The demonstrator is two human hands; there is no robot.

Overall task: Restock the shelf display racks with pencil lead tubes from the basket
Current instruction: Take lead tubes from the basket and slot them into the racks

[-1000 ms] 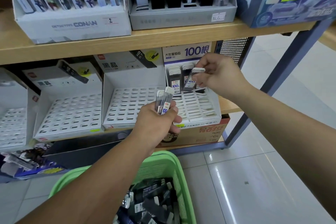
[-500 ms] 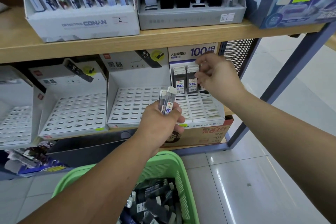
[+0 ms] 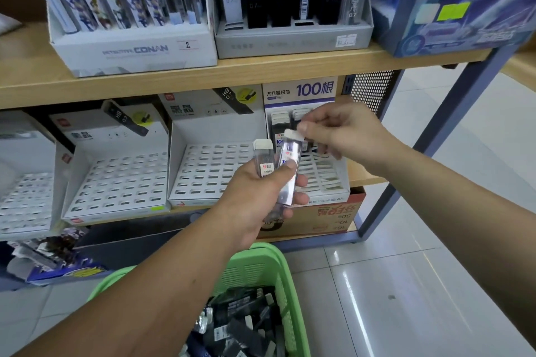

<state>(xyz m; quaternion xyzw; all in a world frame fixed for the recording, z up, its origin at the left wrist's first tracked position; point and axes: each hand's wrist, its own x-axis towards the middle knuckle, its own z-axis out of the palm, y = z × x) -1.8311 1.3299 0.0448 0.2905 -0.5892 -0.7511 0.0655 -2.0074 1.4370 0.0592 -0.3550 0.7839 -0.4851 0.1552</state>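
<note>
Broadly, the wooden shelf (image 3: pixel 261 72) crosses the upper half of the frame, and under it a row of white slotted racks (image 3: pixel 116 180) runs from the left edge to the centre right. The rightmost rack (image 3: pixel 324 180), with "100" printed on its header, has a few standing tubes (image 3: pixel 279 124) in its back row, partly hidden behind the hands. At the bottom centre the green basket (image 3: pixel 274 261) stands on the tiled floor (image 3: pixel 406 269), with many dark loose tubes (image 3: pixel 243 324) lying inside. The left hand (image 3: pixel 258 200), in the centre, has its fingers curled around two pencil lead tubes (image 3: pixel 263 161), held upright in front of the racks. The right hand (image 3: pixel 345 133), just above and to the right, pinches between thumb and forefinger the white cap of the tilted tube (image 3: pixel 291 158), one of those two.
</note>
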